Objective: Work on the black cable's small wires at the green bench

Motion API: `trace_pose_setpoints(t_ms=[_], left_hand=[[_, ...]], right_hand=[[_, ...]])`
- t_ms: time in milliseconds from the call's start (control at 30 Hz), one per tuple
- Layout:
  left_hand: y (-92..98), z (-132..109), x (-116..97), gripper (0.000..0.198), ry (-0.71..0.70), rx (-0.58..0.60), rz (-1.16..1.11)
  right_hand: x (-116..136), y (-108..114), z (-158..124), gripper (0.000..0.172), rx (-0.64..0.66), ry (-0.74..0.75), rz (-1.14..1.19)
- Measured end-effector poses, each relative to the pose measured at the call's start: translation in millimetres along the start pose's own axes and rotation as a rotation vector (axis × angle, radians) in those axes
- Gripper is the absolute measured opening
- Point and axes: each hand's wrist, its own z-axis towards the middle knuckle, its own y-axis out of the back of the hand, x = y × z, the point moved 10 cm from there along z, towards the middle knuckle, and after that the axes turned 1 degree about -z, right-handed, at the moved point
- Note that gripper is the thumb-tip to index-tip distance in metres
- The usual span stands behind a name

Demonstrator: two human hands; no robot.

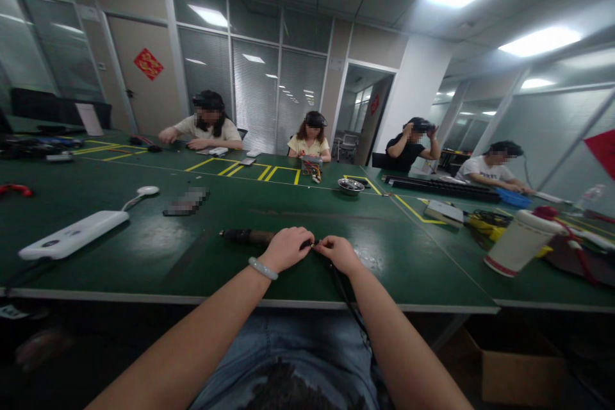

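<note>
A dark electric screwdriver (246,237) lies lengthwise near the front of the green table, its narrow tip pointing left. My left hand (289,250), with a pale bangle at the wrist, is closed around its rear end. Close by on the right, my right hand (339,254) pinches the plug end of a black cable (344,288). A small brassy spot shows between the fingertips of both hands. Whether plug and screwdriver are joined cannot be made out. From the right hand the cable drops over the table edge towards my lap.
Left of me are a white power strip (79,234) and a phone (187,202). A metal bowl (351,186) stands further back. To the right are a paper cup (521,245), a white box (444,212) and a blue tray (514,197). Several people sit across the table.
</note>
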Motion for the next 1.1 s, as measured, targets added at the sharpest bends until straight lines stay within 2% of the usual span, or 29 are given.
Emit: trace_pose_setpoints(t_ms=[500,733,1100], left_hand=[[1.2,0.6,1.3,0.02,0.029,0.003,0.011],[2.0,0.8,-2.4,0.011,0.014,0.022,0.014],[1.4,0.2,-1.4,0.013,0.018,0.025,0.018]], right_hand=[[5.3,2.6,-3.3,0.029,0.011,-0.018,0.001],[3.8,1.9,-2.5,0.028,0.003,-0.011,-0.001],[2.3,1.6,-2.4,0.026,0.003,-0.018,0.002]])
